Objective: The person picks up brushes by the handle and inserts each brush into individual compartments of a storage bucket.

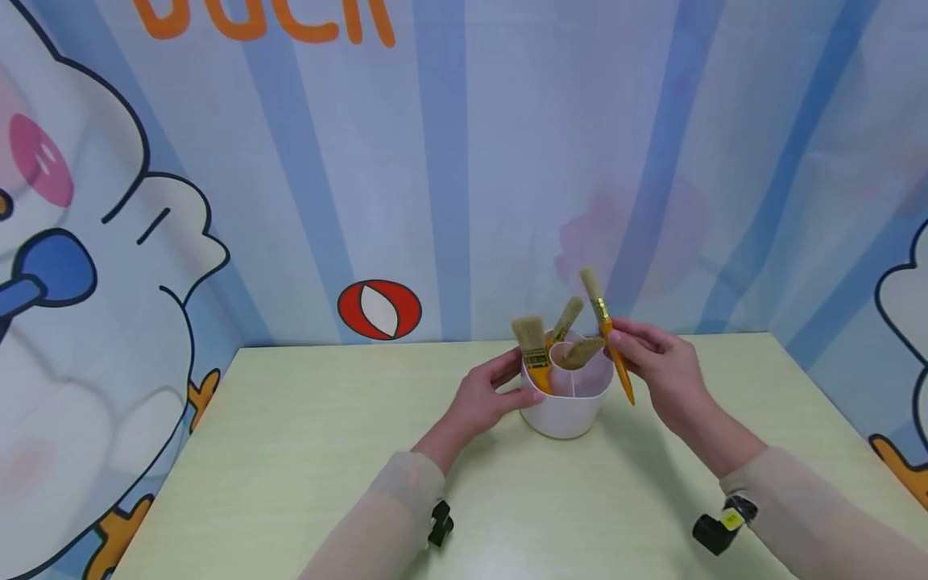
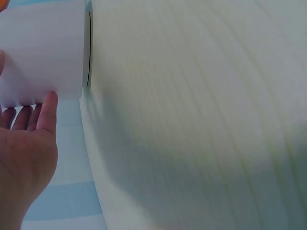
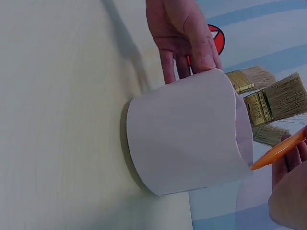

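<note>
A white pot (image 1: 561,415) with inner dividers and a round middle cup stands on the table. My left hand (image 1: 480,396) holds its left side, thumb at the front near the rim and fingers along the wall. My right hand (image 1: 667,366) pinches a paintbrush (image 1: 622,377) by its orange handle, bristles up, just at the pot's right rim. In the right wrist view, the handle tip (image 3: 261,162) is beside the rim. A wide flat brush (image 1: 534,342) stands at the pot's left, another brush (image 1: 568,316) at the back, and a third (image 1: 582,353) leans from the middle cup.
The pale wood-grain table (image 1: 326,451) ends at the back against a blue striped cloth (image 1: 507,161) with cartoon prints. A red and white ball (image 1: 379,309) is printed on it. Each sleeve carries a small black camera (image 1: 716,533) at the wrist.
</note>
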`<state>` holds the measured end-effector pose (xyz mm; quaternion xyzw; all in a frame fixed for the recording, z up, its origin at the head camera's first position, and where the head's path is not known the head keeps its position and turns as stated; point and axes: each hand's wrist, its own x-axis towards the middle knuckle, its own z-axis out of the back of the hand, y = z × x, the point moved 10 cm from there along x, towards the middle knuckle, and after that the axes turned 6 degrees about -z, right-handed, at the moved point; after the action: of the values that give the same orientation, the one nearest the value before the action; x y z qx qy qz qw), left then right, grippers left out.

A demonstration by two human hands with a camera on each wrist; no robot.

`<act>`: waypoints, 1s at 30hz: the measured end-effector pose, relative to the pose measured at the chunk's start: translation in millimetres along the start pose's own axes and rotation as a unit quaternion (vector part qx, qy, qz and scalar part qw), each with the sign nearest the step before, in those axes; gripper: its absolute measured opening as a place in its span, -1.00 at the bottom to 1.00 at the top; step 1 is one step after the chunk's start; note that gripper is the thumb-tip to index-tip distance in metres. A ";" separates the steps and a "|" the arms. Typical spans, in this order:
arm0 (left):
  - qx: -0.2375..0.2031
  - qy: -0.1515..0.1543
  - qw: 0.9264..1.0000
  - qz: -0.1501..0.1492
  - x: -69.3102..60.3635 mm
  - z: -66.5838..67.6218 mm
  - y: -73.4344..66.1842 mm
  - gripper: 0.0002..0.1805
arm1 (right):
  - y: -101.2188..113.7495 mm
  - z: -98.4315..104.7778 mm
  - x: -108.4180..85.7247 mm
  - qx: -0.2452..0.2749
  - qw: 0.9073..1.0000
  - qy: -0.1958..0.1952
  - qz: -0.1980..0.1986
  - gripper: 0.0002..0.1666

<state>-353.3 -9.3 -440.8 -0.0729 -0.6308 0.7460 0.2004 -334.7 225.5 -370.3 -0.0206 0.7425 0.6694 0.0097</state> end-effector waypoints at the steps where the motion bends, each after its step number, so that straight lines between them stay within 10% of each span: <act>1: 0.001 0.000 1.000 0.001 -0.3 -0.3 0.0 -0.16 | 0.3 -1.1 1.5 0.023 1.000 -0.005 0.001 -0.68; 11: 0.000 -0.001 1.000 -0.002 -1.6 -3.2 0.3 -0.17 | -4.1 -11.9 11.0 0.131 0.991 -0.037 0.010 -0.69; 30: 0.006 -0.002 1.000 -0.005 0.6 -0.9 3.0 -0.17 | -19.5 7.8 -9.1 0.039 0.994 -0.081 0.054 -0.69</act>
<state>-354.1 -8.7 -443.7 -0.0669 -0.6275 0.7487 0.2031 -324.9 231.5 -390.1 0.0748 0.7649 0.6388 0.0343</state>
